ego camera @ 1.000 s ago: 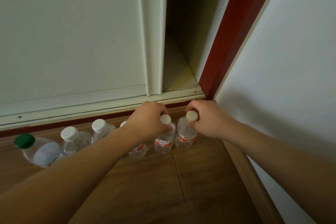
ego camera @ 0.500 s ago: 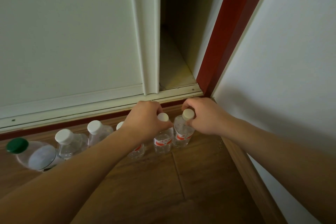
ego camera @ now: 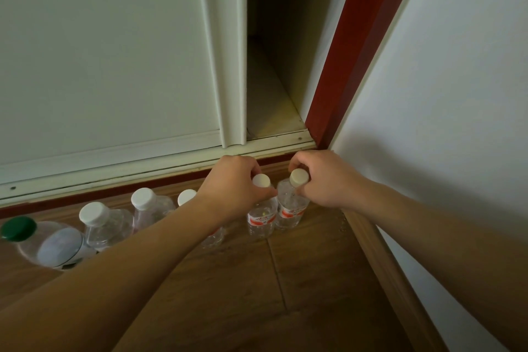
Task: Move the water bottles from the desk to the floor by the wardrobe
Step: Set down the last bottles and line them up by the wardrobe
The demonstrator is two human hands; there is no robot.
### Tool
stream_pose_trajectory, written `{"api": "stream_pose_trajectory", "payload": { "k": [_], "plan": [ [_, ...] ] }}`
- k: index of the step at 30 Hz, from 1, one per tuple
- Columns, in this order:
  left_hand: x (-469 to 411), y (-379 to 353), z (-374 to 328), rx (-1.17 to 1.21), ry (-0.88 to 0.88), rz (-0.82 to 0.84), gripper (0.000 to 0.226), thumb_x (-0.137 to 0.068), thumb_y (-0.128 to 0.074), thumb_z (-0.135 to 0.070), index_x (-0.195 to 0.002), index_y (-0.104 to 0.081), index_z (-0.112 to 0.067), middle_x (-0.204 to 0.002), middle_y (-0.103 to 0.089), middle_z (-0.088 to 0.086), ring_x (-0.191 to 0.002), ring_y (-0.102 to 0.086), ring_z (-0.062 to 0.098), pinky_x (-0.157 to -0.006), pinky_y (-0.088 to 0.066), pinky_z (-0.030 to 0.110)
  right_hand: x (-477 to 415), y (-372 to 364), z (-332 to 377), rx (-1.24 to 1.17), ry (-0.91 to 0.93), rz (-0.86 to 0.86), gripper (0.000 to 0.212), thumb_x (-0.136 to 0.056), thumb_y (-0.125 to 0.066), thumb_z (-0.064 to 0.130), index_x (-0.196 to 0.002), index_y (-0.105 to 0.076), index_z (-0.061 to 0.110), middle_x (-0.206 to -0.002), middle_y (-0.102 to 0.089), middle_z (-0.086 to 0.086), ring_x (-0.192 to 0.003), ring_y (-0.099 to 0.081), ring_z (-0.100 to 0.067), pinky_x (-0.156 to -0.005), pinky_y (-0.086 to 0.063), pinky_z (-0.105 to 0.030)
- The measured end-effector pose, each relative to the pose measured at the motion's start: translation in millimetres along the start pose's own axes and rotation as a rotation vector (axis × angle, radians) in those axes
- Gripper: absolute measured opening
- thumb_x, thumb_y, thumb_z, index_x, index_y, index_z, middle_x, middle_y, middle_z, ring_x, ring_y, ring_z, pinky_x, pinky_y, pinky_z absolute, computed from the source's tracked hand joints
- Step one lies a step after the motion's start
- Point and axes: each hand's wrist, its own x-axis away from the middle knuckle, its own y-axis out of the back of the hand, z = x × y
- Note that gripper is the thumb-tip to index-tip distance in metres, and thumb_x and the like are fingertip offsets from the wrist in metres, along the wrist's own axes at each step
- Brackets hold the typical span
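Several clear water bottles stand in a row on the wooden floor along the wardrobe's base. My left hand grips the neck of a white-capped bottle with a red label. My right hand grips the neck of the rightmost bottle, which also has a red label and a cream cap. Both bottles stand upright on the floor, side by side. Left of them are a bottle partly hidden by my forearm, two white-capped bottles and a larger green-capped bottle.
The white sliding wardrobe door is partly open, with a dark gap at its right. A red frame post and a white wall with a wooden skirting board close the right side.
Both hands and the two bottles they hold have barely shifted; the camera view has drifted slightly, with the row of bottles sitting a little further left in frame.
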Motion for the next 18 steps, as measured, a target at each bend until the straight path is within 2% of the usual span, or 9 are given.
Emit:
{"api": "stream_pose_trajectory", "payload": {
  "k": [8,15,18],
  "plan": [
    [-2.0,-7.4,-2.7,0.017,-0.009,-0.017,0.03,-0.074,-0.079,-0.049,-0.089,-0.062,-0.028,-0.079,-0.062,-0.011,-0.073,-0.06,0.006,-0.065,-0.054,0.022,0.7,2.2,-5.8,0.019,-0.009,-0.003,0.036,-0.077,-0.076,0.016,-0.101,-0.056,0.035,-0.089,-0.056,0.019,-0.083,-0.055,-0.003,-0.068,-0.047,-0.023],
    [-6.2,-14.7,-12.1,0.023,-0.027,-0.014,0.031,-0.075,-0.078,-0.048,-0.091,-0.063,-0.026,-0.079,-0.062,-0.011,-0.073,-0.059,0.006,-0.065,-0.054,0.022,2.4,8.6,-11.2,0.042,-0.025,0.003,0.037,-0.078,-0.075,0.013,-0.103,-0.056,0.033,-0.093,-0.058,0.014,-0.085,-0.056,-0.005,-0.064,-0.044,-0.021],
    [-8.5,-18.0,-15.9,0.022,-0.038,-0.021,0.032,-0.075,-0.078,-0.049,-0.092,-0.064,-0.026,-0.079,-0.062,-0.011,-0.073,-0.06,0.006,-0.066,-0.055,0.022,3.6,11.6,-14.1,0.042,-0.035,0.004,0.036,-0.077,-0.074,0.013,-0.103,-0.058,0.031,-0.093,-0.059,0.012,-0.084,-0.057,-0.006,-0.065,-0.049,-0.024]
  ]
}}
